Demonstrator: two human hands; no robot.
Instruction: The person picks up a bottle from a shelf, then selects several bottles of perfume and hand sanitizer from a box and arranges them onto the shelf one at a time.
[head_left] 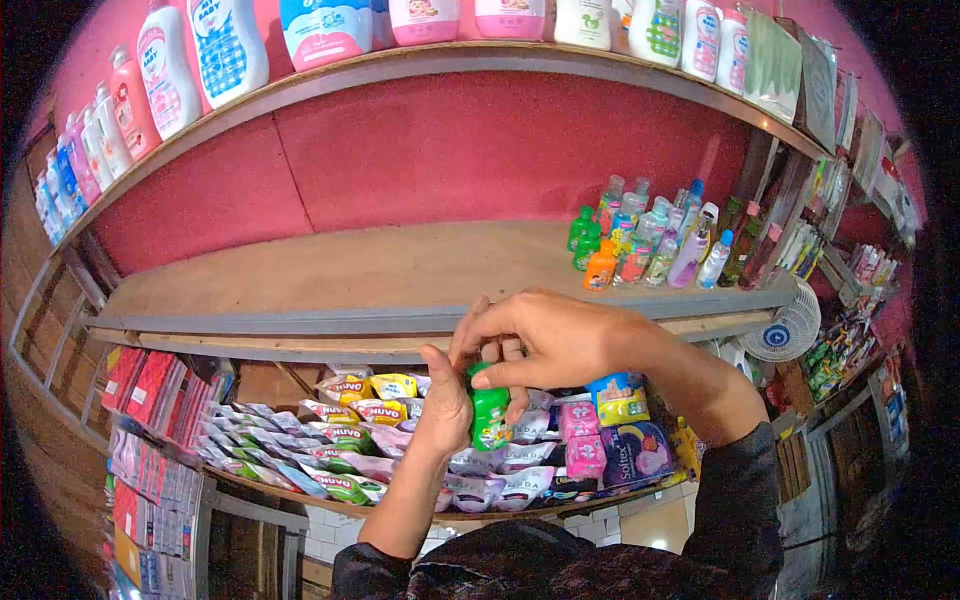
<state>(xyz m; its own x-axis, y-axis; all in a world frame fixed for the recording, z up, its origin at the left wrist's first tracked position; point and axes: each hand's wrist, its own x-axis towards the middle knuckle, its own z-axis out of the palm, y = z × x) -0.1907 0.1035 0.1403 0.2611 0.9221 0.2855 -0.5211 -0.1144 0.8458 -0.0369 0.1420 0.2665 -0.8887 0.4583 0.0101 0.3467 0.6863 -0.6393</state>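
A small green bottle [490, 415] with a printed label is held between both hands in front of the shelf edge. My left hand [447, 400] supports it from the left and behind, its fingers showing past the bottle's far side and its thumb pointing up. Over the bottle's top bends my right hand [540, 340], closed, with the thumb against the upper part. The cap is hidden under the right fingers. Similar green bottles [583, 230] and an orange bottle [600, 266] stand on the middle shelf at the right, among several clear and purple bottles.
The wooden middle shelf [330, 275] runs behind my hands. Large lotion bottles and packs [230, 50] line the upper shelf. Below lie rows of Nuvo pouches [340, 430], with Softex packs [637, 455] to the right. A white fan [790, 325] is at far right.
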